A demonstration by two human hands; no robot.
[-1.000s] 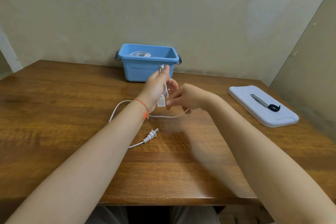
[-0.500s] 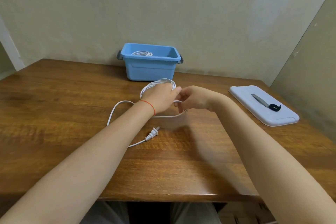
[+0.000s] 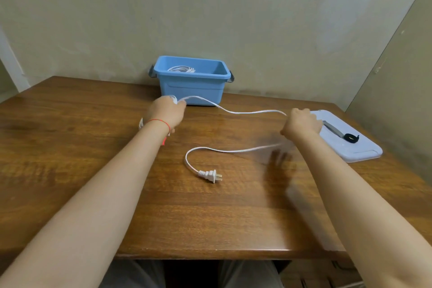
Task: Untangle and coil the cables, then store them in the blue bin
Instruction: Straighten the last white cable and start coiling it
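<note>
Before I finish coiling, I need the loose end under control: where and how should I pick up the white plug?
Pinch the plug by its ribbed white body, coming from above. It lies flat on the table with its prongs pointing right, away from the cord, so take the two long sides and avoid the metal. Both the left hand and the right hand currently grip cord.

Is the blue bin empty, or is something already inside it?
Not empty. A white coiled cable lies inside the blue bin, visible over its rim on the left.

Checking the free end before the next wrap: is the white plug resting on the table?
Touching. The head view shows the plug lying flat on the table, no gap beneath it, cable trailing back toward the right hand.
</note>
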